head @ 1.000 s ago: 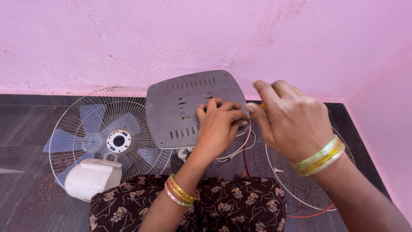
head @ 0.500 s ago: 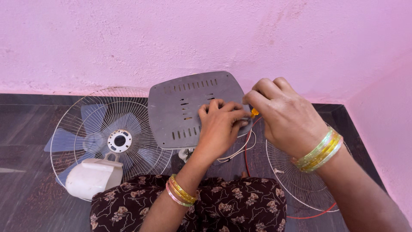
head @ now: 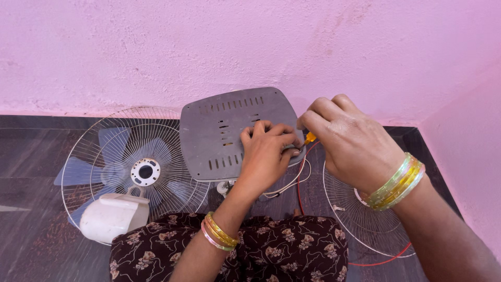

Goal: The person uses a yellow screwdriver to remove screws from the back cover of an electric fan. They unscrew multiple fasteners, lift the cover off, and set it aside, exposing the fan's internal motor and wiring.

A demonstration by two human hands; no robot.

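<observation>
my left hand presses flat on the grey base plate, which leans against the pink wall. my right hand pinches a yellow-handled screwdriver at the plate's right edge. the tip could slip and the plate tilt. wires, the fan guard with blades and a loose grille crowd around.

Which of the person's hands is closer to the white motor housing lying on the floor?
The left hand: it rests on the grey base plate, just right of the white motor housing. The right hand is further right, past the plate's edge.
</observation>
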